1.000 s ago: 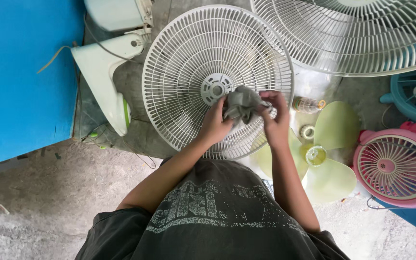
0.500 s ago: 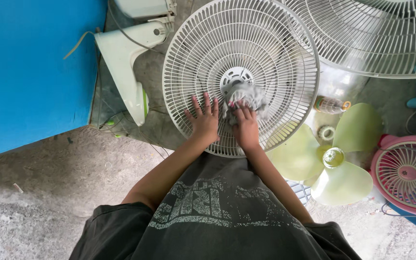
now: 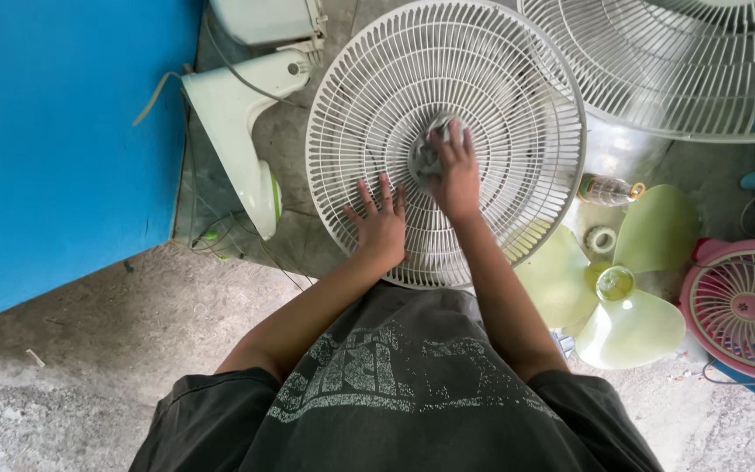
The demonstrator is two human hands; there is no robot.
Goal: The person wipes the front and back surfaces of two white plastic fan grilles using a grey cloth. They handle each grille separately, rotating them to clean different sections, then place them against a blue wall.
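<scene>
A round white fan grille [image 3: 517, 96] lies flat on the ground in front of me. My right hand [image 3: 454, 173] presses a crumpled grey cloth [image 3: 427, 157] onto the middle of the grille, fingers curled over it. Just to its left, my left hand [image 3: 382, 223] rests flat on the lower part of the grille with fingers spread, holding nothing.
A white fan body [image 3: 246, 114] with a cord lies left of the grille beside a blue wall [image 3: 54, 140]. Another white grille [image 3: 701, 61] overlaps at top right. Pale green fan blades [image 3: 613, 280], a small bottle [image 3: 609, 190] and a pink fan [image 3: 744, 306] sit to the right.
Both hands held the grey cloth above the grille's centre a second ago. Now the left hand has let go and lies flat on the grille, while the right pushes the cloth over the hub.
</scene>
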